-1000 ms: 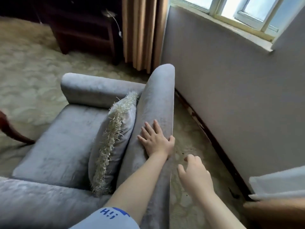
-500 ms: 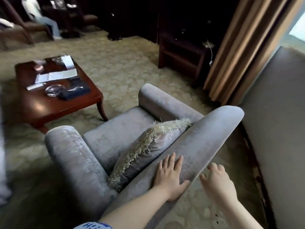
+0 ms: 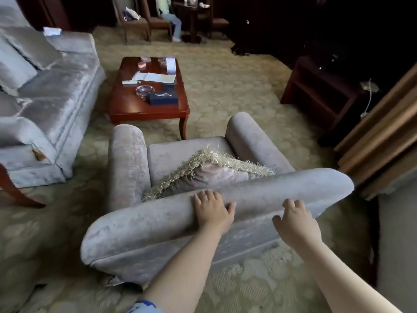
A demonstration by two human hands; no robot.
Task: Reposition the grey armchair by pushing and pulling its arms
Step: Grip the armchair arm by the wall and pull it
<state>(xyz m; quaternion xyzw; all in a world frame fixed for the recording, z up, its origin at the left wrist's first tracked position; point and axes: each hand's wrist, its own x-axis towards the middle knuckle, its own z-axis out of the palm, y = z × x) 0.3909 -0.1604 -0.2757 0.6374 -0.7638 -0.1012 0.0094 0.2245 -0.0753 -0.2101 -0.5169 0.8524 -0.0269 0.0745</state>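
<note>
The grey armchair [image 3: 158, 222] stands on the carpet, and I see it from behind, with its rolled backrest running across the middle of the view. A fringed cushion [image 3: 214, 175] leans on the seat against the backrest. My left hand [image 3: 212, 213] rests palm-down on the top of the backrest, fingers lying over the roll and thumb spread to the right. To its right, my right hand [image 3: 295, 224] has its bent fingertips at the rear edge of the backrest, and whether they touch it is unclear. Both chair arms point away from me.
A red-brown coffee table [image 3: 135, 107] with papers, an ashtray and a tissue box stands just past the chair's arms. A pale blue sofa [image 3: 56, 86] is at left. A dark cabinet [image 3: 322, 91] and a curtain [image 3: 383, 132] are at right. A person sits on a chair [image 3: 171, 16] far back.
The view has swung left and the chair now lies squarely across it, with the backrest turned away from the wall. My left hand stayed on the backrest and my right hand came up to it.
</note>
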